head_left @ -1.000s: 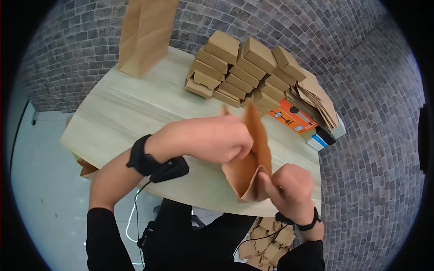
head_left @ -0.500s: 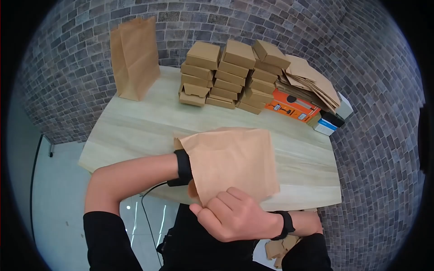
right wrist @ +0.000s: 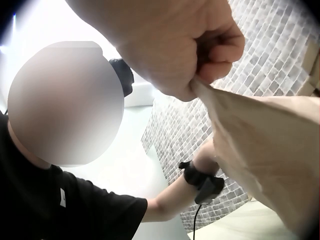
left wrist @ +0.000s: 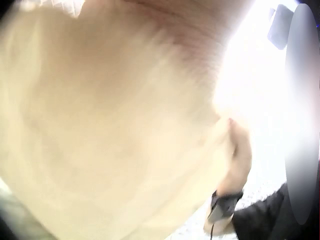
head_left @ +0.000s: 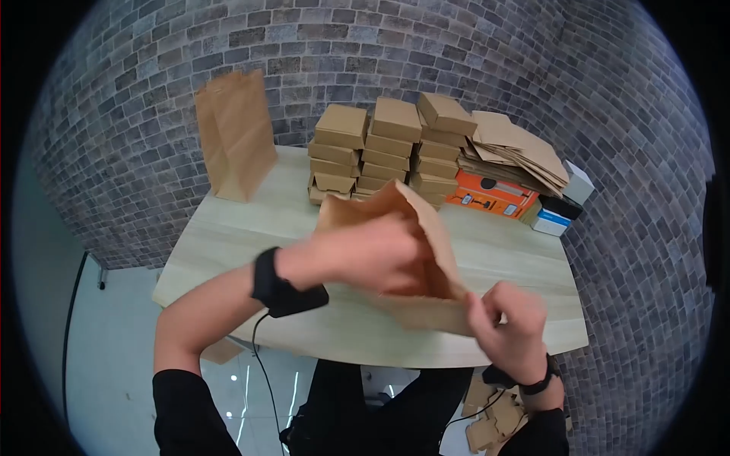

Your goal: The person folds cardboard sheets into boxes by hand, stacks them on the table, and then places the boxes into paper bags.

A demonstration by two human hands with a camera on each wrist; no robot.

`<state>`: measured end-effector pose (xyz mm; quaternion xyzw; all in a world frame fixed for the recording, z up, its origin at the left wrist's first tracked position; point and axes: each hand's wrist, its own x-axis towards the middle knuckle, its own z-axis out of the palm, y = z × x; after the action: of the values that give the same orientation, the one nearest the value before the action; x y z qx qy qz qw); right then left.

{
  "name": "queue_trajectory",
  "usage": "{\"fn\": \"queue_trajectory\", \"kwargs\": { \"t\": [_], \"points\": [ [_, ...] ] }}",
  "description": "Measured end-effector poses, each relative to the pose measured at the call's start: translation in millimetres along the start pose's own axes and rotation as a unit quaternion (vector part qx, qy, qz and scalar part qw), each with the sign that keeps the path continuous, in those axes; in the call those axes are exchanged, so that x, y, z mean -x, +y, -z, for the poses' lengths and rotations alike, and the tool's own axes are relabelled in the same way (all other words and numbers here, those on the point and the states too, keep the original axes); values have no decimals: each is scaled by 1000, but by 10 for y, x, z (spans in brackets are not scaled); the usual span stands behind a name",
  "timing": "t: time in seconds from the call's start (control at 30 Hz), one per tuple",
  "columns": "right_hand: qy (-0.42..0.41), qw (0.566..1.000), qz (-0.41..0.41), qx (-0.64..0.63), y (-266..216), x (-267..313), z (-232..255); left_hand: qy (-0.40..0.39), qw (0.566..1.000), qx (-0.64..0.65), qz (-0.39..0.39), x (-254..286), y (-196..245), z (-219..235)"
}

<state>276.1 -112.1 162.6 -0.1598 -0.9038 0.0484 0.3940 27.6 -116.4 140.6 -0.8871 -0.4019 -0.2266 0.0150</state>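
Observation:
A brown paper bag (head_left: pixel 430 315) is held over the front of the table, its mouth spread and facing up toward the head camera. My right hand (head_left: pixel 513 327) pinches the bag's rim at the right corner between thumb and curled fingers, and the right wrist view shows the paper drawn taut from that grip. Blurred by motion, my left hand (head_left: pixel 380 254) reaches into the bag's mouth from the left. Its fingertips are hidden inside. The bag's pale wall (left wrist: pixel 110 125) fills most of the left wrist view.
Another brown paper bag (head_left: pixel 236 137) stands upright at the back left of the table (head_left: pixel 228 243). Stacked cardboard boxes (head_left: pixel 342 125) line the back, beside flat brown sheets (head_left: pixel 517 148) over an orange box (head_left: pixel 490 199). Cardboard pieces (head_left: pixel 506 418) lie below the table's front right.
Half a second ago the bag lay sideways over my left hand and wrist; now its mouth faces up, the left hand has drawn partly out, and the right has moved to the right corner.

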Motion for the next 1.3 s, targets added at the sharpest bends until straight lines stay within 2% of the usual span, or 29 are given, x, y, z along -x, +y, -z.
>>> {"fn": "queue_trajectory", "kwargs": {
  "t": [0.03,0.07,0.1,0.13,0.17,0.2,0.23,0.27,0.3,0.33,0.4,0.43,0.5,0.53,0.63,0.7,0.77,0.9,1.1,1.2,1.3],
  "points": [
    [12,996,-83,6,38,3,51,-98,993,40,57,-100,118,459],
    [15,996,-85,5,103,5,106,-16,989,128,77,-96,80,636],
    [4,992,-129,-13,184,1,160,67,970,215,96,-69,11,774],
    [-8,984,-174,-33,243,8,204,150,941,259,158,-72,-111,870],
    [-6,984,-174,-35,282,16,247,231,900,298,217,-79,-280,950],
    [-22,977,-208,-42,312,22,291,320,897,191,236,-73,-613,951],
    [-37,969,-241,-48,327,28,335,404,877,80,248,-46,-1000,873],
    [-68,962,-259,-61,313,43,401,387,867,43,312,27,-1316,792],
    [-62,963,-257,-57,291,45,453,368,852,5,372,61,-1578,689],
    [-110,949,-286,-77,255,41,491,370,855,5,364,46,-1711,510],
    [-178,924,-326,-90,222,40,568,295,793,-177,503,30,-1812,144],
    [-171,927,-324,-82,208,31,616,303,795,-176,496,-12,-1811,71],
    [-231,881,-378,-166,194,7,716,250,797,-122,537,-117,-1814,-43],
    [-244,868,-395,-176,216,16,765,256,801,-120,528,-145,-1874,-107],
    [-237,866,-399,-186,310,139,826,269,808,-102,515,-195,-2030,-244],
    [-220,864,-407,-199,349,226,844,293,784,-94,539,-226,-2082,-271],
    [-177,874,-416,-178,313,251,854,304,788,-94,527,-212,-2157,-278],
    [-168,870,-418,-202,417,325,843,339,788,-118,500,-49,-2340,-367],
    [-145,874,-419,-199,469,314,847,363,784,-151,480,-18,-2020,-361],
    [-187,886,-395,-157,502,317,897,363,789,-140,476,-8,-2026,-363],
    [-222,879,-412,-90,466,256,941,367,798,-126,462,1,-2067,-397]
  ]
}}
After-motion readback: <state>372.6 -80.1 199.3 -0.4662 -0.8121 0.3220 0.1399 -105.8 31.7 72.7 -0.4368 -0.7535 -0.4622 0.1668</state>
